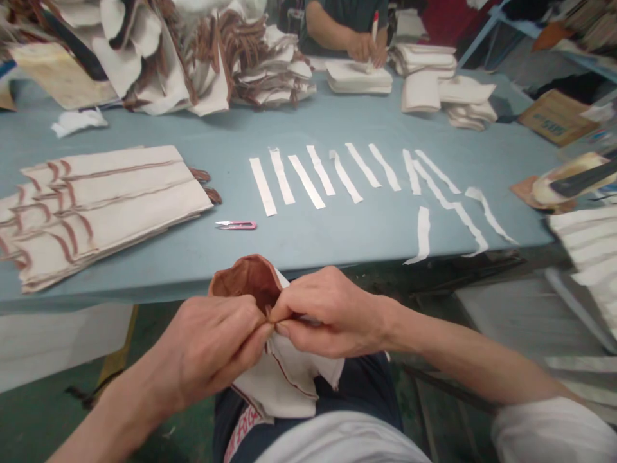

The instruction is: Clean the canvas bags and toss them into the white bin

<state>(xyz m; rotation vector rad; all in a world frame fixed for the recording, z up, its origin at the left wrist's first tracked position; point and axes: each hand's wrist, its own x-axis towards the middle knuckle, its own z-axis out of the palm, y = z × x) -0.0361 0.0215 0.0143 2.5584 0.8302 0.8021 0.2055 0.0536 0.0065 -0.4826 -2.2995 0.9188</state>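
Cream cloth piece [286,386], limp and folded, with thin dark seam lines, is located over the lap at the near edge of the smooth blue-grey table [313,238]. Its brown section [248,276] curves into an open, rounded mouth. Left hand [216,341] and right hand [330,312] meet at the piece, thumb and fingers of each pinched closed on it. Beyond: narrow, flat white strips [263,186], some curled; slim pink-handled snips [236,225]; layered cream panels [149,190] with brown curved trim.

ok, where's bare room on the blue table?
Front patch: right of the pink-handled snips, between the narrow white strips and the near edge of the blue table. Back patch: between those strips and the heaped cream-and-brown fabric. Crowded: left, under layered cream cloth pieces.
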